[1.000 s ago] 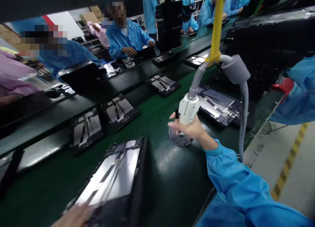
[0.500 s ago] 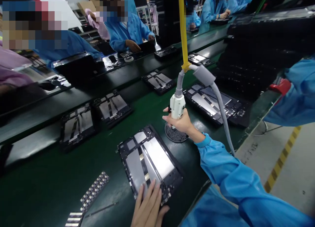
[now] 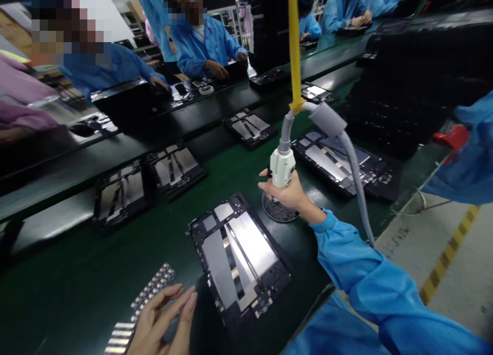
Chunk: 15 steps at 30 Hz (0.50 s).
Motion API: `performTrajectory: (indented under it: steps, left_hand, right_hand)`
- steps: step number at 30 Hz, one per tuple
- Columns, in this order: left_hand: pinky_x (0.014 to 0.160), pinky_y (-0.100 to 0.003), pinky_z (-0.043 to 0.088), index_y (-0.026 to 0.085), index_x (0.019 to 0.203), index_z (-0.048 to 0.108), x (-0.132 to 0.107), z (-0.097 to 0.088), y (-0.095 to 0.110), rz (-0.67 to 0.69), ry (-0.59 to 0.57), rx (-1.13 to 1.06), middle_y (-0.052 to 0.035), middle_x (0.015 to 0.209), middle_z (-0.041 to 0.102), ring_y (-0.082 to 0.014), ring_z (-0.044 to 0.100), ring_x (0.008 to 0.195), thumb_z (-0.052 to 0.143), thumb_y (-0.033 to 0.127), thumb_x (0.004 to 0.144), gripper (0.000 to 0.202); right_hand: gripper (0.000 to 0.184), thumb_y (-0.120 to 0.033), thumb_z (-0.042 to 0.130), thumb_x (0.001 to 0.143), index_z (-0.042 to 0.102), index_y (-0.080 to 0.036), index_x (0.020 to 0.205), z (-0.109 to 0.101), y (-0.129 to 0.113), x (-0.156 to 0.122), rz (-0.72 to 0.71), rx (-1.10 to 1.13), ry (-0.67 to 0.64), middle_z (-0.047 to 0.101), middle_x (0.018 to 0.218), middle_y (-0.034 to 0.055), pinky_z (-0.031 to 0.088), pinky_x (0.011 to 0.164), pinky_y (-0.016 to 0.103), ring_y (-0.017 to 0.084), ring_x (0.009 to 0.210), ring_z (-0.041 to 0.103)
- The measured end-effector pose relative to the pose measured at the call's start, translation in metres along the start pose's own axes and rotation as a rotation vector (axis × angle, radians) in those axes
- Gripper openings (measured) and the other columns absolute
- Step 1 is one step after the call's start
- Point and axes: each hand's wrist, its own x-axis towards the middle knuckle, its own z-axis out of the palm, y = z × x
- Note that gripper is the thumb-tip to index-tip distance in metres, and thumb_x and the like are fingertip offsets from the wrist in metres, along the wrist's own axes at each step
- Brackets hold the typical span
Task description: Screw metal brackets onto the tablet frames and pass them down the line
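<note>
Device (image 3: 239,260), frame's 6 o'clock, now unheld: left hand (image 3: 156,328) has moved off to its 8 o'clock, by component strip (image 3: 153,287), fingers curled, can't tell if pinching. Right hand (image 3: 291,194) still grips white tool (image 3: 282,165), 1 o'clock.

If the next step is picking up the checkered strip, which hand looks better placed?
Probably the left hand: it is right by the checkered strip, while the right hand, beyond the opened tablet, holds the white tool.

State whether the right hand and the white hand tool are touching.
Touching: the head view shows the right hand wrapped around the lower part of the white hand tool.
</note>
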Motion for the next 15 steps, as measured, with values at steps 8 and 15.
performTrajectory:
  steps: [8,15]
  left_hand:
    - [0.058,-0.027,0.055,0.014,0.073,0.068,0.03,0.018,-0.005,-0.637,-0.246,-0.554,-0.0068,0.063,0.07,-0.0187,0.067,0.061,0.077,0.048,0.059,0.038]
    - [0.045,-0.019,0.042,0.014,0.072,0.068,0.057,0.04,-0.009,-0.514,-0.3,-0.562,-0.0019,0.059,0.064,-0.0111,0.056,0.054,0.073,0.045,0.064,0.033]
  right_hand:
    - [0.03,-0.027,0.077,0.072,0.063,-0.021,0.097,0.021,-0.038,-0.019,-0.145,0.117,-0.034,0.055,0.046,-0.0088,0.047,0.045,0.029,0.012,0.038,0.053]
    - [0.043,-0.043,0.08,0.068,0.061,-0.019,0.098,0.09,-0.053,-0.041,-0.004,0.199,-0.354,0.057,0.049,-0.0072,0.049,0.044,0.029,0.012,0.04,0.055]
